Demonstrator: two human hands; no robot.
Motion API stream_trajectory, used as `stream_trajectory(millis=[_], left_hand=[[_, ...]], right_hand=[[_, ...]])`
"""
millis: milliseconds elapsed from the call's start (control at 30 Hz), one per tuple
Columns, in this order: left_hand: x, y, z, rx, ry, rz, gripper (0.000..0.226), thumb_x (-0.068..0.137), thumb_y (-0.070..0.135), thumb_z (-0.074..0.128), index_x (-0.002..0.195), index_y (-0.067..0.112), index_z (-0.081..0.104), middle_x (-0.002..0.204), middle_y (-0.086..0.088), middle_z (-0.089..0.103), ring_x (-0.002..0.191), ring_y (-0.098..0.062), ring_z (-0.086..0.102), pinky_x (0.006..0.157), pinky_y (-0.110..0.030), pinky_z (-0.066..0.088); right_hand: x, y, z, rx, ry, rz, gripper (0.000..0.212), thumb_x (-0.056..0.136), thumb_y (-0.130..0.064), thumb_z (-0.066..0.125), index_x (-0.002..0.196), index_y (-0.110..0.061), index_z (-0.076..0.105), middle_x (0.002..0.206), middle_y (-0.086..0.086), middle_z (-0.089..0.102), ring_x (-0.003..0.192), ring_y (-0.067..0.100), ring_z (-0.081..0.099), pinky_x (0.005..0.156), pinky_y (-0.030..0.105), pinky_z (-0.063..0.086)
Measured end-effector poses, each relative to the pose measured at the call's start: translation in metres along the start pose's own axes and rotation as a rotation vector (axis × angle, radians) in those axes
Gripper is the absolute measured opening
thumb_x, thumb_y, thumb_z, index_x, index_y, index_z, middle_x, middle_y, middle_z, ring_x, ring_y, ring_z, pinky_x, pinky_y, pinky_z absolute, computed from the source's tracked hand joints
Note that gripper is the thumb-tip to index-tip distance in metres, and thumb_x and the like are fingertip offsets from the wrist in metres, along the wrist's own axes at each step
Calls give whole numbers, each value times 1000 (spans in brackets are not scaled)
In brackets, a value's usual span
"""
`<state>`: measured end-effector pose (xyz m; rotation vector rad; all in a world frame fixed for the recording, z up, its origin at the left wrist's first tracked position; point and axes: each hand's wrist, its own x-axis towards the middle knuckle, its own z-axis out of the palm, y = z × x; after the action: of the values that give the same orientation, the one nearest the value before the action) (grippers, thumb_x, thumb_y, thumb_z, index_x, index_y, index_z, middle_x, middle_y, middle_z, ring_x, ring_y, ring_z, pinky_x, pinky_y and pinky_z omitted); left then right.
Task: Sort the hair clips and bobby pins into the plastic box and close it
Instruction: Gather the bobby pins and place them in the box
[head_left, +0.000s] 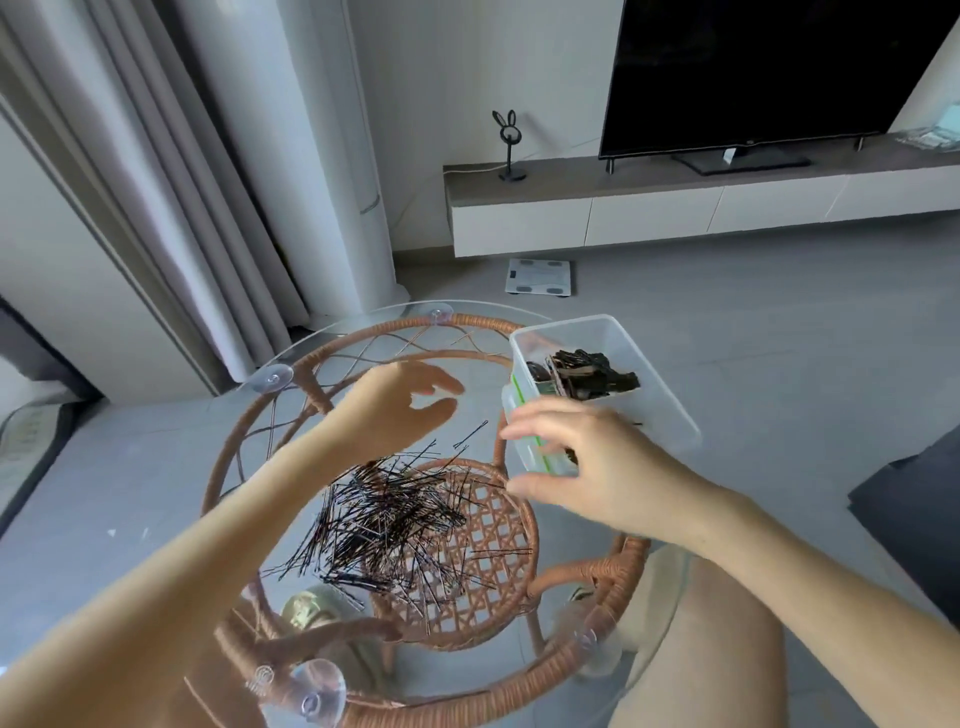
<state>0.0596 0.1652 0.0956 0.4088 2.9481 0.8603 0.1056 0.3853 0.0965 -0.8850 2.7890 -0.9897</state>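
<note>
— What lies nearest?

— A loose heap of black bobby pins (384, 519) on the glass top of a round wicker table (363, 332), spread from the middle toward 6 o'clock. One stray pin (470, 434) lies apart at the heap's 1 o'clock.

— And the hands?

— The left hand (400, 405) hangs over the glass at 12 o'clock from the heap, fingers apart and loosely bent, holding nothing. The heap is below the wrist, clear of the fingertips. The right hand (597, 457) is at the heap's 2 o'clock, fingers (524, 423) spread, thumb (524, 488) low.

— Is it gripping anything?

— A green-edged lid (527, 457) shows in the gap between thumb and fingers; whether they grip it, I cannot tell.

— Where is the box?

— The clear plastic box (660, 395) sits at the table's 2 o'clock edge, just beyond the right hand, uncovered, with dark hair clips (587, 374) inside.

— Farther off?

— A bathroom scale (538, 277) on the floor at 12 o'clock, then a low cabinet (623, 208) bearing a rabbit ornament (509, 145) and a television (753, 73); curtains (171, 182) at 10 o'clock.
</note>
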Motion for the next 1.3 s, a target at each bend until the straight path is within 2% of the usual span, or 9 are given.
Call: stream_trajectory(millis=[100, 233, 400, 500, 600, 800, 867, 1167, 1300], left_hand=[[-44, -48, -2, 244, 31, -211, 44, 80, 50, 59, 117, 27, 60, 118, -1, 63, 96, -15, 61, 86, -29, 49], [-97, -91, 7, 452, -288, -377, 104, 55, 85, 45, 144, 36, 18, 142, -6, 37, 127, -24, 40, 102, -40, 41], [-120, -101, 28, 468, -228, -298, 114, 54, 80, 55, 146, 35, 5, 143, -5, 32, 129, -21, 31, 106, -38, 38], [-110, -90, 41, 415, -145, -220, 105, 62, 70, 62, 145, 27, 16, 132, -5, 41, 119, -19, 39, 102, -32, 40], [-97, -78, 48, 349, -78, -184, 86, 69, 54, 69, 139, 20, 32, 120, -6, 52, 107, -19, 50, 92, -27, 44], [-85, -69, 39, 233, -52, -156, 40, 78, 27, 69, 115, 15, 60, 108, -4, 65, 95, -20, 62, 84, -28, 50], [-85, -69, 34, 229, -38, -172, 28, 81, 24, 68, 107, 15, 65, 103, -4, 69, 90, -20, 64, 80, -27, 51], [-77, -67, 3, 249, -11, -251, 12, 81, 17, 64, 70, 12, 62, 76, -9, 68, 67, -26, 58, 69, -31, 54], [-74, -64, -10, 238, 46, -253, 11, 80, 15, 64, 85, 11, 73, 75, 0, 70, 63, -14, 57, 60, -22, 45]], right_hand=[[-8, -5, 48, -167, -194, 49, 88, 69, -65, 61, 140, -24, 29, 146, -6, 33, 128, 7, 33, 106, 23, 28], [-10, 14, 92, -460, -335, 103, 117, 62, -75, 57, 145, -27, -10, 156, 11, -11, 143, 29, -11, 114, 43, 0], [3, 18, 116, -482, -313, 176, 125, 50, -90, 42, 139, -33, -25, 155, 14, -12, 142, 29, -14, 113, 53, -11], [10, 3, 135, -471, -220, 183, 124, 51, -90, 40, 143, -26, -14, 155, 19, 5, 143, 32, 3, 114, 50, -4], [19, -10, 143, -454, -77, 148, 106, 65, -76, 51, 144, -16, 15, 146, 13, 35, 135, 29, 28, 113, 43, 20], [35, -23, 148, -296, 77, 131, 36, 87, -16, 60, 121, -8, 56, 117, 7, 61, 113, 24, 48, 101, 32, 38], [38, -24, 146, -271, 105, 132, 29, 87, -2, 57, 115, -6, 62, 111, 9, 65, 108, 24, 54, 99, 32, 42], [48, -31, 112, -78, 261, 225, 17, 81, -7, 66, 97, -7, 72, 96, 9, 73, 88, 22, 68, 95, 30, 48], [51, -36, 92, -53, 274, 218, 16, 79, -7, 68, 95, -6, 73, 95, 8, 74, 87, 17, 68, 85, 19, 47]])
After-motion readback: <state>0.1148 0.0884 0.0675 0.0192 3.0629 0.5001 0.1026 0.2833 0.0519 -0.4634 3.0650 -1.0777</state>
